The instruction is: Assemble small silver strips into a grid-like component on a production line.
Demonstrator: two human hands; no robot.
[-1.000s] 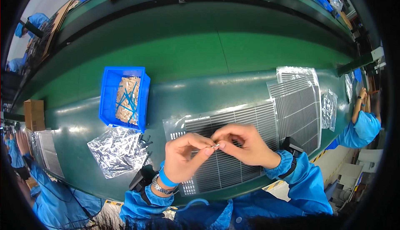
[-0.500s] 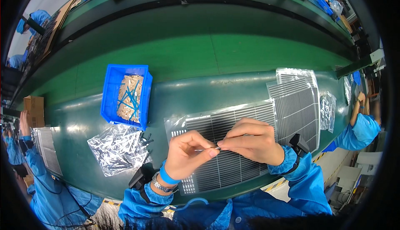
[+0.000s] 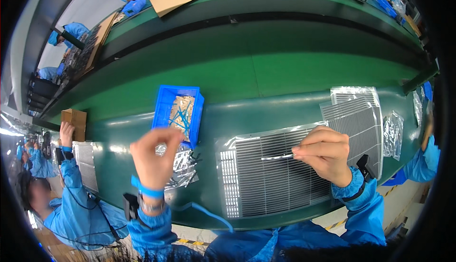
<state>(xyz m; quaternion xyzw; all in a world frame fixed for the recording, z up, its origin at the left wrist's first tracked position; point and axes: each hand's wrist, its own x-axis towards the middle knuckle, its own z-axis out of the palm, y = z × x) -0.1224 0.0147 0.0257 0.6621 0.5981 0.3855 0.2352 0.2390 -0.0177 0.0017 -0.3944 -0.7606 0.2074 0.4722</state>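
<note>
Right hand (image 3: 325, 154): fingers pinched shut on a thin silvery strip (image 3: 277, 157), held level just above the large ribbed grey panel (image 3: 270, 176). The strip pointed toward the person's left.

Left hand (image 3: 154, 155): raised over the near edge of the counter (image 3: 228, 115), fingertips curled together close to the blue bin (image 3: 179, 114); whether anything lay between the fingers could not be told. A blue band circled the wrist, with a watch below it.

Ribbed grey panel: flat on the green counter in front of the person, in a clear shiny wrapper, under the right hand.

Blue bin: on the counter, beyond the left hand, holding a pale packet and some blue strips.

Crumpled silver foil bag (image 3: 183, 164): on the counter between the left hand and the panel, just below the bin.

Stack of smaller ribbed panels (image 3: 354, 112): to the right of the large panel, touching or overlapping its far corner.

Clear packets (image 3: 393, 134): at the right end of the counter, beside the stack.

Neighbouring person's hand (image 3: 66, 134): at far left, near a brown cardboard box (image 3: 76, 119) and another ribbed panel (image 3: 88, 164).
</note>
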